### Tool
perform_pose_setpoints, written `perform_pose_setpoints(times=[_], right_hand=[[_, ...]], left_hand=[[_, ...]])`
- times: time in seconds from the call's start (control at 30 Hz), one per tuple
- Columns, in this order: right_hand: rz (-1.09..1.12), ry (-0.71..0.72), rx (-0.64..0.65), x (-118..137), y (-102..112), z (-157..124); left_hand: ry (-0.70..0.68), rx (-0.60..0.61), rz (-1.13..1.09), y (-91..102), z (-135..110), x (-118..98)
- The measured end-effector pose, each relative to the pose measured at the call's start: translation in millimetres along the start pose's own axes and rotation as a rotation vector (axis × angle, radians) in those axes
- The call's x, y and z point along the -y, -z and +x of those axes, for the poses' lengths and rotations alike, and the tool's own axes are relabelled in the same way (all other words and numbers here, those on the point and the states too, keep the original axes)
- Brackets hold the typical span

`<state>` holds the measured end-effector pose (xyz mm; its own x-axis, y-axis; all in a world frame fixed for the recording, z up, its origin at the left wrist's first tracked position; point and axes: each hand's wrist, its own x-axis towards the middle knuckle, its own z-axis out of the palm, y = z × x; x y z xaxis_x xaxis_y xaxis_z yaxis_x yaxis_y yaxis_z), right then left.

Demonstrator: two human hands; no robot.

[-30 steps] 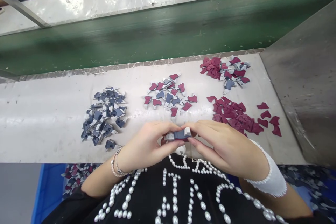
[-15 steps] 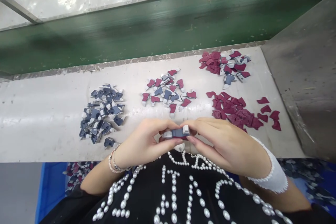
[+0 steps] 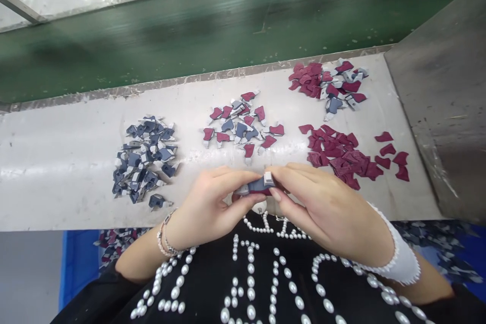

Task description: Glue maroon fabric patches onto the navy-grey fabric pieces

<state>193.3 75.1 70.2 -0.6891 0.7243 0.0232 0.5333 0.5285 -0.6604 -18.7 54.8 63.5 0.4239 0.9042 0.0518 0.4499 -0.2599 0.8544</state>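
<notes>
Both hands meet just above the front edge of the white work shelf (image 3: 76,197), pinching a small slate-blue part (image 3: 258,186) with a pale grey tip and a maroon piece showing beneath it. My left hand (image 3: 210,207) grips its left end, and my right hand (image 3: 322,207) grips its right end. Behind my fingers lie a slate-blue and grey pile (image 3: 144,159), a mixed blue-and-maroon pile (image 3: 241,124), a maroon pile (image 3: 337,154), and another mixed pile (image 3: 328,86). My fingers partly hide the held part.
A green conveyor belt (image 3: 228,25) runs behind the shelf, with a steel side panel (image 3: 436,96) at the right. Blue bins holding loose parts sit below the shelf at the left (image 3: 78,263) and right (image 3: 471,253). My black top has pearl decoration.
The held part has turned slightly in my fingers, its grey tip now more upright. The whole scene has shifted upward in view as the head camera moved; the piles look undisturbed.
</notes>
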Motion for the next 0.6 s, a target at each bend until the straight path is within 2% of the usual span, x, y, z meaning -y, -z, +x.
perform_pose_setpoints(times=[0.2,0.43,0.6], right_hand=[[0.077,-0.038,0.076,-4.0,2.9,-2.6],[0.085,-0.027,0.082,-3.2,3.0,-2.2],[-0.059,0.016,0.038,3.8,3.7,-3.4]], left_hand=[[-0.055,-0.05,0.058,-6.4,-1.1,1.1],[0.204,0.085,-0.277,-2.3,-0.6,3.1],[0.211,0.103,-0.273,0.6,-1.6,-0.5]])
